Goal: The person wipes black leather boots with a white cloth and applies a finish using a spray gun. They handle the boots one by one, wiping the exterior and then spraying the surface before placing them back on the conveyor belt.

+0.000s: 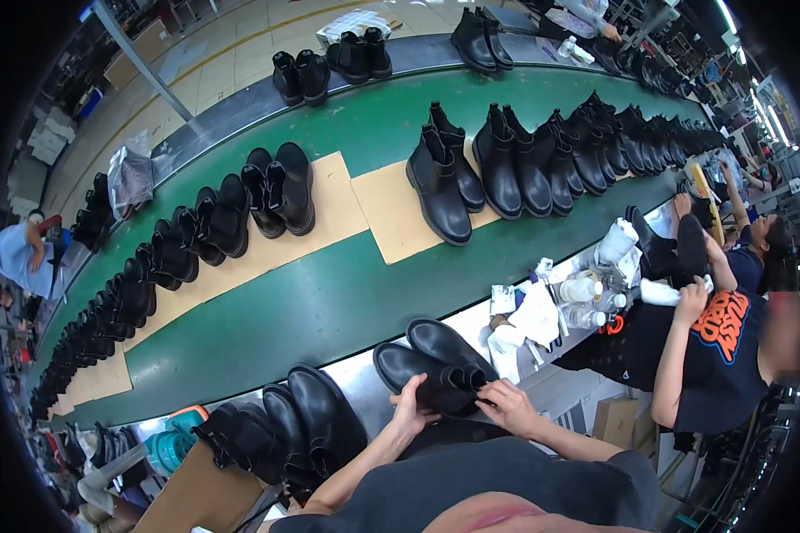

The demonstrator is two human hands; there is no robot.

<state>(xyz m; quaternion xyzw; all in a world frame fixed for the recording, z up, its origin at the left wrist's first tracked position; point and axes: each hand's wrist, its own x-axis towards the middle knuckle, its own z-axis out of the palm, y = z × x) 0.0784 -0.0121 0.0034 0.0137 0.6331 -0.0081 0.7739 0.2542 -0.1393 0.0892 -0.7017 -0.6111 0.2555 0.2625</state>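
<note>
At the near edge of the work line, two black ankle boots lie close together in front of me. My left hand (pixel 412 404) is closed round the ankle part of the nearer black boot (pixel 406 366), thumb along its side. My right hand (pixel 507 405) pinches at the top opening of the same boot; what lies between its fingertips is too small to make out. The farther boot (pixel 440 339) rests against it, toe pointing away to the left. Left of my left arm stand more black boots (pixel 324 400) on the metal edge.
A green conveyor (pixel 267 302) carries rows of black boots (pixel 440 195) on brown cardboard sheets (pixel 391 235). White cloths (pixel 535 311) and clear plastic bottles (pixel 582 289) lie to my right. Beyond them a co-worker (pixel 711 338) handles a boot. A teal tape dispenser (pixel 171 449) is at lower left.
</note>
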